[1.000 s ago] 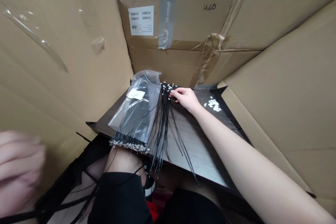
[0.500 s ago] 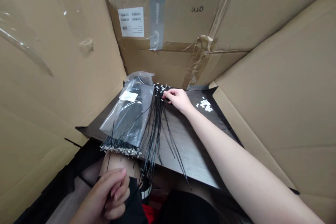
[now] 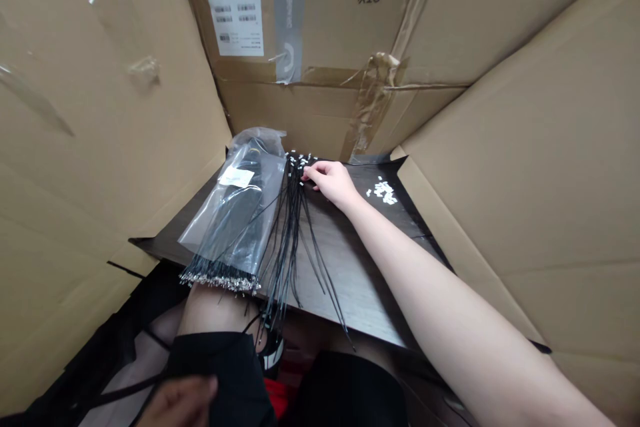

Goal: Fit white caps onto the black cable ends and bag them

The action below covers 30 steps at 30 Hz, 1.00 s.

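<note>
Container 1: a clear plastic bag (image 3: 253, 213) lies on a dark wood-grain board (image 3: 350, 280), with a white label (image 3: 236, 177) on its upper face. Inside are bundled black wires (image 3: 240, 227). Their crimped metal terminals (image 3: 220, 281) form a silvery row at the bag's lower end, near the board's edge.

Just beside the bag, loose black wires (image 3: 293, 240) lie in a narrow sheaf, small white tips gathered at the far end. Their lower ends run past the board's near edge, above the bare knee (image 3: 210, 310).

Right hand (image 3: 331, 183): fingers lightly curled, fingertips at the sheaf's white-tipped end. Whether they grip a wire cannot be told.

Left hand (image 3: 180, 401): at the bottom edge of the view, partly cut off, over the black shorts (image 3: 220, 367). Open or closed cannot be told.

White connector pieces (image 3: 383, 191) sit in a small loose heap on the board, well right of the sheaf.

Container 2: an opened cardboard box (image 3: 320, 107) surrounds the board, its flaps spread. Its inner wall carries a barcode label (image 3: 236, 23), grey tape (image 3: 289, 13) and torn brown packing tape (image 3: 373, 103).
</note>
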Each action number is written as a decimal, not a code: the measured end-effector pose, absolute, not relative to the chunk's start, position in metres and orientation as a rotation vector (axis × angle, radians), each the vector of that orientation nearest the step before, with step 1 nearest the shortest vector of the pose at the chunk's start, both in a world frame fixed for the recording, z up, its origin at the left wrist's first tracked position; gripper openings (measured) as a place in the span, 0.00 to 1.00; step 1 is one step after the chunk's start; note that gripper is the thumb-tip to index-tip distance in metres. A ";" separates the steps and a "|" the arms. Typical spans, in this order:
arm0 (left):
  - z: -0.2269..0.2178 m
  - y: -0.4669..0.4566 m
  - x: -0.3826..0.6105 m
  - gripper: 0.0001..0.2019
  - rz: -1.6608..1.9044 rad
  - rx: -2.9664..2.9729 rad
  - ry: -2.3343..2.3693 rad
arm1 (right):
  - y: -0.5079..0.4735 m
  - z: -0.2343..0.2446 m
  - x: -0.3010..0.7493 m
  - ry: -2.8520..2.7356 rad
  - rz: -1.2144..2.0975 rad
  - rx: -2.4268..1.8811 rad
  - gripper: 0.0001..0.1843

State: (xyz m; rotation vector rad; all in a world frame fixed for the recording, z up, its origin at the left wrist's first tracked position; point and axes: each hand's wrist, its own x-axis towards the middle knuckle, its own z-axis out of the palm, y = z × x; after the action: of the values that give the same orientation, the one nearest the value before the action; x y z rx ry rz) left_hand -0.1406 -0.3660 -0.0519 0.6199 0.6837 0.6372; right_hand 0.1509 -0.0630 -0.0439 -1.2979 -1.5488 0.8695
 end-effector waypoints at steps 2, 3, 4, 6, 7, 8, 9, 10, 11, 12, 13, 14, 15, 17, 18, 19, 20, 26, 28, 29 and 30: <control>-0.032 -0.351 -0.153 0.20 0.770 0.588 1.030 | -0.063 -0.044 0.151 -1.548 0.870 -1.305 0.15; -0.019 -0.342 -0.156 0.21 0.866 0.570 1.270 | -0.064 -0.044 0.151 -1.542 0.874 -1.308 0.15; -0.004 -0.330 -0.158 0.22 0.954 0.568 1.404 | -0.064 -0.044 0.151 -1.538 0.877 -1.303 0.15; 0.027 -0.304 -0.153 0.22 1.203 0.649 1.433 | -0.066 -0.044 0.150 -1.547 0.860 -1.279 0.15; 0.043 -0.289 -0.147 0.21 1.304 0.659 1.384 | -0.067 -0.043 0.150 -1.557 0.833 -1.269 0.16; 0.057 -0.275 -0.138 0.21 1.348 0.641 1.310 | -0.068 -0.042 0.149 -1.570 0.798 -1.264 0.16; 0.069 -0.261 -0.128 0.23 1.382 0.629 1.239 | -0.070 -0.041 0.148 -1.582 0.756 -1.266 0.17; 0.080 -0.247 -0.116 0.24 1.403 0.627 1.196 | -0.071 -0.040 0.148 -1.594 0.711 -1.272 0.17; 0.088 -0.233 -0.104 0.24 1.365 0.630 1.177 | -0.073 -0.038 0.147 -1.604 0.666 -1.279 0.17; 0.093 -0.220 -0.090 0.21 1.323 0.654 1.164 | -0.075 -0.036 0.146 -1.608 0.625 -1.287 0.17; 0.096 -0.208 -0.077 0.18 1.316 0.703 1.151 | -0.077 -0.033 0.146 -1.613 0.590 -1.291 0.17; 0.098 -0.195 -0.064 0.15 1.291 0.764 1.121 | -0.079 -0.031 0.146 -1.619 0.561 -1.296 0.18; 0.097 -0.183 -0.051 0.14 1.235 0.823 1.098 | -0.080 -0.029 0.146 -1.624 0.534 -1.307 0.18; 0.089 -0.157 -0.029 0.07 1.020 0.967 1.028 | -0.081 -0.026 0.147 -1.625 0.480 -1.334 0.18; 0.083 -0.144 -0.019 0.03 0.910 1.049 0.985 | -0.082 -0.026 0.148 -1.623 0.458 -1.345 0.17; 0.076 -0.130 -0.011 0.03 0.814 1.127 0.949 | -0.082 -0.025 0.149 -1.616 0.441 -1.354 0.15; 0.069 -0.117 -0.004 0.06 0.750 1.195 0.921 | -0.081 -0.025 0.151 -1.602 0.428 -1.361 0.13; 0.038 -0.060 0.018 0.07 0.729 1.263 0.936 | -0.073 -0.029 0.159 -1.407 0.393 -1.445 0.14; 0.032 -0.051 0.021 0.10 0.790 1.242 0.958 | -0.070 -0.030 0.160 -1.342 0.387 -1.450 0.14; 0.029 -0.048 0.021 0.11 0.810 1.237 0.974 | -0.069 -0.030 0.160 -1.322 0.394 -1.440 0.14; 0.026 -0.046 0.021 0.13 0.816 1.234 0.991 | -0.067 -0.031 0.160 -1.311 0.406 -1.422 0.13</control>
State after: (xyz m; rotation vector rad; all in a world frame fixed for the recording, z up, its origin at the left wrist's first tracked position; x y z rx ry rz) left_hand 0.0207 -0.0455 0.0260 1.2341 0.9914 0.8160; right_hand 0.1596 -0.0674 -0.0310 -1.4220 -1.3109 0.4065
